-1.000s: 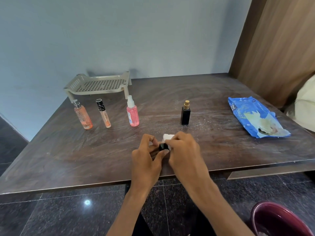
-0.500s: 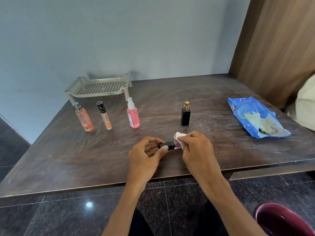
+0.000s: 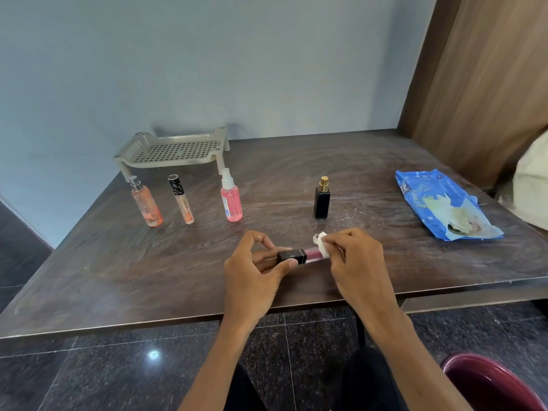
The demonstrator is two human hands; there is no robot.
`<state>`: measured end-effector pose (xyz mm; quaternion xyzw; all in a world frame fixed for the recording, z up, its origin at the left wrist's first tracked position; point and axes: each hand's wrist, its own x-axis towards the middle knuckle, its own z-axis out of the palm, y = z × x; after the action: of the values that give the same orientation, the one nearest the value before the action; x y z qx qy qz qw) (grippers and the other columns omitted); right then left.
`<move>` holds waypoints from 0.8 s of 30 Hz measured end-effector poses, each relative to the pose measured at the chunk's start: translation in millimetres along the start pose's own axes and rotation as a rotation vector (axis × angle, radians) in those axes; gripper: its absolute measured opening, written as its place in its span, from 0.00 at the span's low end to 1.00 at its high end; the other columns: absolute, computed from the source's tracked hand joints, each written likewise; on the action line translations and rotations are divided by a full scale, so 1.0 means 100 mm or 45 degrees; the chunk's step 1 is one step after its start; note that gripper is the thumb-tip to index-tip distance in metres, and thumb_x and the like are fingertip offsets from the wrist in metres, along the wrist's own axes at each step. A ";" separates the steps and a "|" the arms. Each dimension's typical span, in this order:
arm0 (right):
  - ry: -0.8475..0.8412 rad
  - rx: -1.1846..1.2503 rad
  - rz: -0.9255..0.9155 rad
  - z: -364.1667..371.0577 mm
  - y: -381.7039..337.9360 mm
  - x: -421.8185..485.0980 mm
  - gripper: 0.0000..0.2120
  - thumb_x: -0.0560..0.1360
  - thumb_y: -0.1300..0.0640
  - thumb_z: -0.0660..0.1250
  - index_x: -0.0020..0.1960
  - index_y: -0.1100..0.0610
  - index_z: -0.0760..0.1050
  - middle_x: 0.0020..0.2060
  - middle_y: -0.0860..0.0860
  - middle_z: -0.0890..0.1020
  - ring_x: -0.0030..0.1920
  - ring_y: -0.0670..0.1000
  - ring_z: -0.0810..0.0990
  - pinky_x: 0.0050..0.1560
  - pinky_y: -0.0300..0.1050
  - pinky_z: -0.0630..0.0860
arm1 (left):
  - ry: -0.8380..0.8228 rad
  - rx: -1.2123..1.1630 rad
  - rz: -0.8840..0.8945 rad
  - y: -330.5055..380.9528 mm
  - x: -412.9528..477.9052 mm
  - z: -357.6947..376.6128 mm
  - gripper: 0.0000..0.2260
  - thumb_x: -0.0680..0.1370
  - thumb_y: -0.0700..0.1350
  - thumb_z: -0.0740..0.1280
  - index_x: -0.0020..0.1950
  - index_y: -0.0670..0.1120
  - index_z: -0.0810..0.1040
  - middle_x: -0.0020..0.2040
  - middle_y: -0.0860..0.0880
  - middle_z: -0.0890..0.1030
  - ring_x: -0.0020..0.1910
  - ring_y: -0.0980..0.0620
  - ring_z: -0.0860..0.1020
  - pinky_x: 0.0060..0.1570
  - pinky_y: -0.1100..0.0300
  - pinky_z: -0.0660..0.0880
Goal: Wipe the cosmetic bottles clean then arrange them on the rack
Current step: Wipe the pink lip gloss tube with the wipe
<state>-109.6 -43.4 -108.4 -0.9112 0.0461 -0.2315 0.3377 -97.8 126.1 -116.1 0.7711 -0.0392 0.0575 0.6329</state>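
Gloss tube (image 3: 299,256), slim; wipe (image 3: 321,244), crumpled

Orange bottle (image 3: 146,203), tube (image 3: 182,200) and pink bottle (image 3: 231,200) stand before the rack (image 3: 166,165) (black bottle (image 3: 322,203) well apart).

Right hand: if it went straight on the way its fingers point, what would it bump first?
The right hand, pinching the wipe, would probably meet the black cap pinched by the left hand; depth is unclear.

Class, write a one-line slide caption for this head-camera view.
Left hand holds a black-capped pink tube while the right hand wipes it with a white wipe; the rack stands behind.
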 end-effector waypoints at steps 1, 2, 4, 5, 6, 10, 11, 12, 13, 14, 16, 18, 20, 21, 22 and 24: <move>-0.014 -0.024 -0.001 0.02 0.01 0.00 0.07 0.77 0.61 0.67 0.50 0.56 0.84 0.43 0.50 0.79 0.42 0.47 0.77 0.43 0.34 0.71 | 0.005 0.027 0.054 -0.01 -0.01 0.00 0.18 0.69 0.38 0.80 0.46 0.49 0.73 0.42 0.54 0.87 0.45 0.60 0.86 0.46 0.66 0.81; -0.018 -0.050 -0.007 0.03 0.01 -0.01 0.07 0.77 0.62 0.67 0.49 0.56 0.84 0.43 0.51 0.80 0.41 0.49 0.78 0.43 0.40 0.74 | 0.018 0.048 0.101 -0.01 -0.02 0.00 0.18 0.69 0.38 0.80 0.45 0.49 0.72 0.42 0.54 0.87 0.45 0.61 0.86 0.45 0.67 0.80; -0.004 -0.091 -0.023 0.06 0.00 -0.02 0.07 0.76 0.65 0.68 0.46 0.58 0.84 0.42 0.53 0.80 0.39 0.51 0.79 0.42 0.48 0.77 | 0.038 0.070 0.163 -0.04 -0.04 0.01 0.17 0.69 0.37 0.80 0.45 0.49 0.72 0.43 0.54 0.87 0.45 0.61 0.86 0.44 0.69 0.79; -0.002 -0.105 -0.026 0.07 -0.01 -0.02 0.07 0.76 0.65 0.68 0.46 0.58 0.84 0.42 0.54 0.81 0.39 0.52 0.79 0.41 0.50 0.77 | 0.041 0.077 0.178 -0.05 -0.05 0.01 0.17 0.69 0.37 0.79 0.45 0.48 0.72 0.44 0.53 0.87 0.45 0.61 0.85 0.44 0.70 0.79; -0.001 -0.113 -0.035 0.09 -0.03 -0.03 0.07 0.75 0.66 0.68 0.46 0.59 0.84 0.41 0.54 0.81 0.39 0.53 0.79 0.40 0.52 0.77 | 0.043 0.088 0.189 -0.06 -0.05 0.01 0.17 0.70 0.37 0.79 0.44 0.48 0.71 0.44 0.53 0.87 0.44 0.61 0.85 0.43 0.71 0.78; -0.021 -0.084 -0.150 0.23 -0.24 -0.14 0.08 0.71 0.71 0.70 0.43 0.59 0.84 0.40 0.53 0.81 0.38 0.53 0.79 0.36 0.51 0.78 | 0.050 0.138 0.215 -0.10 -0.04 0.02 0.18 0.70 0.38 0.79 0.43 0.50 0.70 0.42 0.53 0.87 0.42 0.61 0.85 0.42 0.70 0.79; -0.043 -0.062 -0.189 0.27 -0.32 -0.18 0.09 0.71 0.71 0.70 0.43 0.59 0.84 0.40 0.53 0.81 0.38 0.52 0.79 0.37 0.48 0.78 | 0.053 0.156 0.223 -0.11 -0.04 0.02 0.17 0.70 0.39 0.79 0.43 0.50 0.70 0.41 0.53 0.87 0.42 0.61 0.85 0.42 0.69 0.80; -0.066 -0.034 -0.223 0.30 -0.38 -0.20 0.09 0.71 0.71 0.70 0.44 0.59 0.84 0.41 0.53 0.81 0.40 0.52 0.79 0.37 0.45 0.77 | 0.060 0.164 0.230 -0.12 -0.04 0.01 0.17 0.71 0.38 0.79 0.43 0.50 0.70 0.41 0.52 0.87 0.41 0.61 0.85 0.42 0.68 0.80; -0.077 -0.007 -0.249 0.32 -0.42 -0.21 0.10 0.70 0.71 0.70 0.44 0.59 0.84 0.41 0.53 0.81 0.41 0.52 0.79 0.38 0.44 0.77 | 0.069 0.160 0.231 -0.13 -0.04 0.00 0.17 0.71 0.38 0.78 0.43 0.49 0.70 0.40 0.51 0.86 0.41 0.60 0.86 0.42 0.68 0.80; -0.085 0.022 -0.264 0.34 -0.41 -0.19 0.11 0.70 0.72 0.70 0.44 0.59 0.84 0.40 0.53 0.82 0.41 0.53 0.79 0.38 0.44 0.77 | 0.070 0.147 0.227 -0.13 -0.04 0.00 0.17 0.71 0.37 0.78 0.42 0.49 0.70 0.40 0.51 0.86 0.41 0.59 0.86 0.42 0.68 0.80; -0.098 0.066 -0.269 0.33 -0.34 -0.14 0.11 0.69 0.72 0.70 0.44 0.59 0.85 0.40 0.54 0.83 0.41 0.55 0.81 0.40 0.51 0.79 | 0.067 0.135 0.217 -0.13 -0.03 -0.01 0.18 0.71 0.37 0.79 0.42 0.49 0.69 0.41 0.50 0.87 0.42 0.60 0.86 0.42 0.69 0.80; -0.086 0.037 -0.246 0.27 -0.23 -0.11 0.10 0.70 0.70 0.71 0.45 0.58 0.85 0.40 0.54 0.83 0.42 0.56 0.80 0.40 0.54 0.79 | 0.062 0.143 0.207 -0.12 -0.03 0.00 0.19 0.70 0.38 0.79 0.42 0.49 0.68 0.42 0.51 0.87 0.44 0.61 0.85 0.43 0.69 0.79; -0.053 -0.051 -0.164 0.16 -0.11 -0.09 0.08 0.72 0.68 0.70 0.46 0.57 0.85 0.40 0.52 0.82 0.41 0.53 0.79 0.40 0.53 0.79 | 0.065 0.145 0.203 -0.12 -0.03 0.01 0.20 0.70 0.38 0.79 0.42 0.48 0.67 0.44 0.53 0.87 0.45 0.62 0.85 0.43 0.70 0.78; -0.038 -0.088 -0.111 0.10 -0.07 -0.07 0.08 0.74 0.66 0.70 0.47 0.57 0.85 0.40 0.52 0.82 0.40 0.52 0.79 0.40 0.52 0.78 | 0.069 0.147 0.205 -0.12 -0.03 0.01 0.20 0.70 0.39 0.80 0.42 0.48 0.67 0.44 0.54 0.87 0.45 0.62 0.85 0.44 0.70 0.78; -0.023 -0.106 -0.068 0.04 -0.03 -0.05 0.07 0.74 0.65 0.70 0.48 0.56 0.85 0.39 0.52 0.82 0.38 0.52 0.79 0.40 0.52 0.78 | 0.071 0.146 0.210 -0.12 -0.03 0.01 0.20 0.70 0.39 0.79 0.42 0.48 0.66 0.44 0.54 0.87 0.45 0.62 0.85 0.44 0.68 0.79; -0.007 -0.151 -0.033 -0.04 0.00 0.00 0.05 0.74 0.63 0.70 0.46 0.56 0.85 0.37 0.52 0.81 0.36 0.53 0.79 0.39 0.52 0.78 | 0.075 0.149 0.217 -0.12 -0.04 0.01 0.20 0.70 0.40 0.79 0.42 0.49 0.66 0.45 0.53 0.87 0.45 0.61 0.85 0.44 0.67 0.79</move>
<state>-111.6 -45.7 -105.6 -0.9308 0.0468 -0.2301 0.2802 -99.7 127.2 -128.4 0.7987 -0.0826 0.1359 0.5803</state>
